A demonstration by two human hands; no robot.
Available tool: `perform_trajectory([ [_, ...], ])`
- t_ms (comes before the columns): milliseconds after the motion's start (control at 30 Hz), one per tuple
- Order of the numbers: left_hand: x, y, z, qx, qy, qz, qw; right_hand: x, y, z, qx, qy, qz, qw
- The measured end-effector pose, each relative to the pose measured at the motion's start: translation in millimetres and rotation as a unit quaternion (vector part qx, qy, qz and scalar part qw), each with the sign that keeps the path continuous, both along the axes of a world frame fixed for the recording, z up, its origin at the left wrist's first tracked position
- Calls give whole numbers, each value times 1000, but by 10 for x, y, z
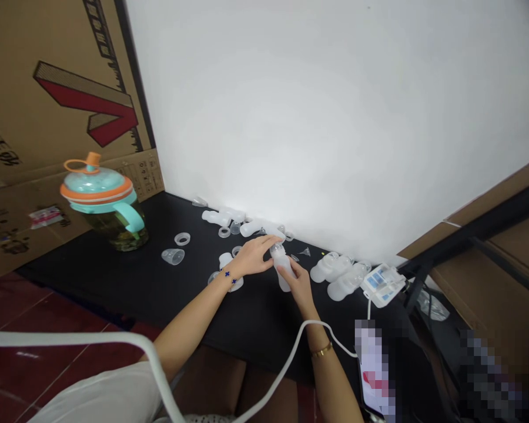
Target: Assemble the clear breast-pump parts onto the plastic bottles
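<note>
A frosted plastic bottle [283,267] with a matt, smooth finish is being handled over a matt black sheet [255,311]; glossy plastic is being shown by a jug lid [97,185], rough corrugated cardboard [48,147] beside a smooth white wall [312,117].

The single view is taken from a camera worn on the person's head, tilted forward, down and slightly sideways, and is aimed across a black-topped table [247,317] toward a white wall [312,117], with the left hand [251,257] and right hand [297,282] seen from just above.
</note>
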State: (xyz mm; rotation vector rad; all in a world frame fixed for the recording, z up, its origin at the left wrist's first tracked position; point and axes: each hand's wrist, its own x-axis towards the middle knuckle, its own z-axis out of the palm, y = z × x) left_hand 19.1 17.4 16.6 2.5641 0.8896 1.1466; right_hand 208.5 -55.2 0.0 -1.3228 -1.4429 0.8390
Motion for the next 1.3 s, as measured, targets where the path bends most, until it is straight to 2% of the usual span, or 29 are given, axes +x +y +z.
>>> perform_trajectory([
  [167, -13, -3, 2, -12, 1, 0, 1000, 9, 2, -22, 7, 2, 2, 1000],
  [400, 16, -47, 2, -43, 10, -27, 999, 28, 14, -63, 79, -97, -81, 989],
  [667, 95, -38, -78, -39, -19, 36, 998, -4, -5, -68, 103, -149, -72, 981],
  [933, 60, -12, -65, -38, 3, 37, 999, -12, -22, -69, 106, -165, -69, 978],
  [1300, 66, 36, -128, -9, 41, 50, 998, 0, -9, -116, 114, -177, -70, 975],
])
